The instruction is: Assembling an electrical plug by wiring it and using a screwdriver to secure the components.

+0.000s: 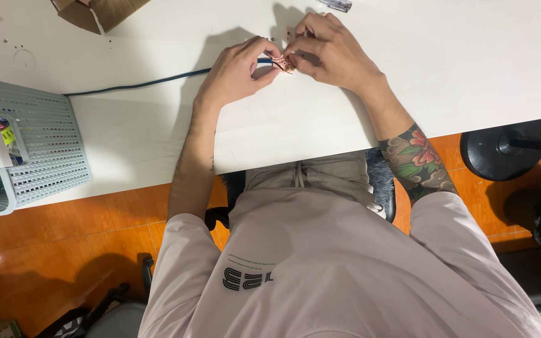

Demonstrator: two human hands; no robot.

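Note:
My left hand (236, 69) pinches the end of a dark blue cable (158, 81) that runs left across the white table (458, 56). My right hand (330, 50) grips the thin coloured wires (285, 63) that fan out of the cable's end, with fingertips pressed together over them. Both hands meet at the far middle of the table, thumbs nearly touching. The wire tips are mostly hidden under my fingers.
A grey perforated plastic basket (45, 144) with small items sits at the table's left edge. A brown cardboard box (98, 12) lies at the far left. A black round stand base (502, 150) rests on the orange floor at right.

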